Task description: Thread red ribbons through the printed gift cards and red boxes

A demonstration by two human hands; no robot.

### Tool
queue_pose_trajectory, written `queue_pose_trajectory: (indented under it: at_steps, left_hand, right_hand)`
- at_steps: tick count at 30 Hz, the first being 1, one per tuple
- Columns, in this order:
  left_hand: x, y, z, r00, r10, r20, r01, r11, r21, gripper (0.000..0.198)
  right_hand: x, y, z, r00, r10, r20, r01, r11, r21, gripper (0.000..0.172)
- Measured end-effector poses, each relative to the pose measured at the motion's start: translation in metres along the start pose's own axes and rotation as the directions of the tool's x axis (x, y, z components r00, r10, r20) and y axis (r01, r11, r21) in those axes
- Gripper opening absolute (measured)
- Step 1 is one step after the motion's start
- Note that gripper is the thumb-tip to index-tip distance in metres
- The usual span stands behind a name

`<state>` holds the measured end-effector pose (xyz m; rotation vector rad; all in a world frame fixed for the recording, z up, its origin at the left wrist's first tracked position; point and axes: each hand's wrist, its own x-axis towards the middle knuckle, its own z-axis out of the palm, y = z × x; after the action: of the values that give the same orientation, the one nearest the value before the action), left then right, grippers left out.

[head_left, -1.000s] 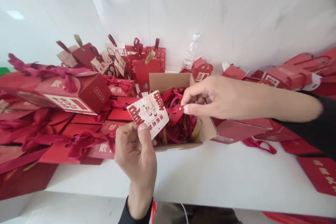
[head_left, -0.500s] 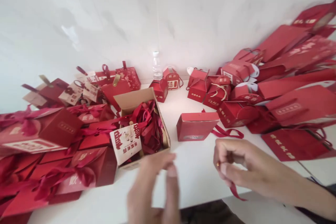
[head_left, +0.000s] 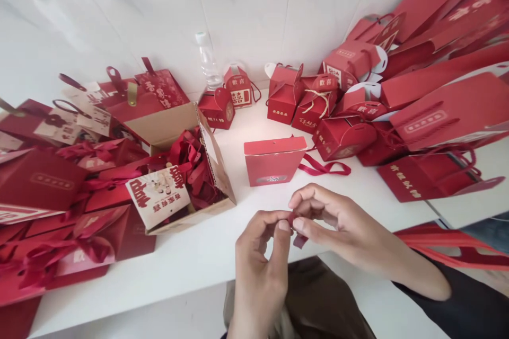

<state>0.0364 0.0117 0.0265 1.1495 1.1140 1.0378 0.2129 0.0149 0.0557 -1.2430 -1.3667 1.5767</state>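
My left hand (head_left: 264, 259) pinches a short red ribbon (head_left: 300, 241) between thumb and index finger, above the table's front edge. Close against it, my right hand (head_left: 338, 222) has its thumb and curled fingers on the same ribbon, whose dark end hangs below. Just beyond both hands, a flat red gift box (head_left: 274, 161) stands upright on the white table. A loose red ribbon loop (head_left: 326, 168) lies to the box's right. On the left, an open cardboard box (head_left: 217, 159) holds tangled red ribbons (head_left: 194, 164) and a printed cream card (head_left: 159, 196).
Red gift boxes with ribbon bows (head_left: 83, 249) are piled at left. Small red boxes (head_left: 284, 92) and larger red gift bags (head_left: 433, 116) line the back and right. A clear plastic bottle (head_left: 209, 63) stands by the tiled wall.
My hands have come together, and the left now grips the ribbon that was in the right alone. The view has tilted and shifted, so the table's things appear farther left and higher.
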Motion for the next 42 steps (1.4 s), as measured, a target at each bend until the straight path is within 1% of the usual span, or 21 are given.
queue_pose_trajectory:
  at_steps: [2,6,10,13,16,18,19,22,24,26,28,31,33,35,36,37,38,39,40,41,42]
  left_hand:
    - [-0.001,0.000,0.002,0.999,-0.013,-0.031,0.013,1.000,-0.014,0.021]
    - [0.001,-0.001,0.001,0.998,-0.045,-0.043,0.044,0.999,-0.030,0.019]
    - [0.002,-0.002,0.000,0.997,-0.058,-0.049,0.056,0.997,-0.055,0.018]
    - [0.002,-0.005,0.000,0.995,-0.088,-0.055,0.083,0.992,-0.092,0.020]
    - [0.003,-0.009,-0.002,0.987,-0.156,-0.033,0.148,0.971,-0.186,0.024]
    - [0.005,-0.010,-0.003,0.974,-0.227,0.017,0.222,0.925,-0.307,0.026]
    - [0.006,-0.010,-0.003,0.962,-0.267,0.051,0.266,0.888,-0.375,0.026]
    - [0.010,-0.013,-0.003,0.924,-0.355,0.141,0.372,0.752,-0.544,0.030]
    - [0.013,-0.016,-0.002,0.905,-0.385,0.181,0.409,0.675,-0.614,0.033]
    - [0.014,-0.019,0.000,0.890,-0.405,0.210,0.436,0.621,-0.652,0.033]
    - [0.014,-0.021,0.002,0.883,-0.410,0.228,0.449,0.595,-0.667,0.032]
    - [0.012,-0.018,0.006,0.873,-0.414,0.258,0.473,0.591,-0.654,0.034]
    - [0.011,-0.014,0.009,0.868,-0.416,0.271,0.486,0.600,-0.635,0.035]
    - [0.009,-0.010,0.011,0.874,-0.404,0.269,0.479,0.628,-0.614,0.035]
    - [0.009,-0.009,0.013,0.882,-0.393,0.258,0.466,0.653,-0.597,0.035]
    - [0.009,-0.009,0.014,0.896,-0.380,0.231,0.442,0.698,-0.563,0.033]
    - [0.011,-0.010,0.016,0.919,-0.356,0.171,0.392,0.768,-0.506,0.030]
    - [0.015,-0.012,0.018,0.950,-0.303,0.072,0.304,0.855,-0.421,0.028]
    - [0.020,-0.015,0.021,0.976,-0.207,-0.062,0.179,0.935,-0.306,0.026]
    - [0.027,-0.019,0.024,0.977,-0.069,-0.200,0.037,0.986,-0.160,0.030]
    - [0.035,-0.024,0.028,0.948,0.083,-0.308,-0.089,0.996,-0.007,0.039]
  right_hand:
    - [0.001,0.001,0.000,0.999,-0.025,-0.034,0.023,0.999,-0.049,0.013]
    - [0.003,0.004,0.001,0.996,-0.054,-0.068,0.041,0.984,-0.171,0.012]
    - [0.003,0.007,0.001,0.996,-0.061,-0.057,0.049,0.979,-0.198,0.013]
    - [0.002,0.009,0.001,0.997,-0.031,-0.071,0.014,0.975,-0.224,0.015]
    - [0.000,0.010,-0.001,0.997,-0.042,-0.061,0.026,0.969,-0.246,0.016]
    - [-0.001,0.010,-0.004,0.996,-0.087,-0.026,0.077,0.963,-0.257,0.018]
    - [0.000,0.010,-0.006,0.992,-0.123,-0.007,0.116,0.956,-0.271,0.019]
    - [0.004,0.012,-0.011,0.962,-0.265,0.064,0.271,0.898,-0.346,0.019]
    - [0.007,0.014,-0.014,0.929,-0.346,0.129,0.369,0.845,-0.387,0.021]
    - [0.010,0.018,-0.016,0.898,-0.406,0.168,0.438,0.793,-0.423,0.023]
    - [0.012,0.022,-0.017,0.874,-0.457,0.163,0.477,0.745,-0.467,0.025]
    - [0.014,0.026,-0.016,0.838,-0.528,0.138,0.517,0.687,-0.511,0.028]
    - [0.015,0.027,-0.015,0.814,-0.570,0.109,0.534,0.662,-0.526,0.025]
    - [0.016,0.026,-0.015,0.795,-0.601,0.080,0.542,0.645,-0.539,0.019]
    - [0.016,0.025,-0.015,0.791,-0.608,0.066,0.540,0.643,-0.543,0.016]
    - [0.015,0.024,-0.016,0.787,-0.615,0.051,0.539,0.644,-0.542,0.013]
    - [0.015,0.023,-0.018,0.788,-0.615,0.030,0.533,0.655,-0.536,0.011]
    - [0.014,0.023,-0.020,0.789,-0.614,-0.005,0.522,0.675,-0.522,0.010]
    - [0.013,0.023,-0.021,0.790,-0.610,-0.059,0.505,0.702,-0.503,0.010]
    - [0.013,0.023,-0.023,0.786,-0.605,-0.127,0.486,0.731,-0.480,0.010]
    - [0.013,0.023,-0.025,0.779,-0.593,-0.202,0.462,0.761,-0.455,0.010]
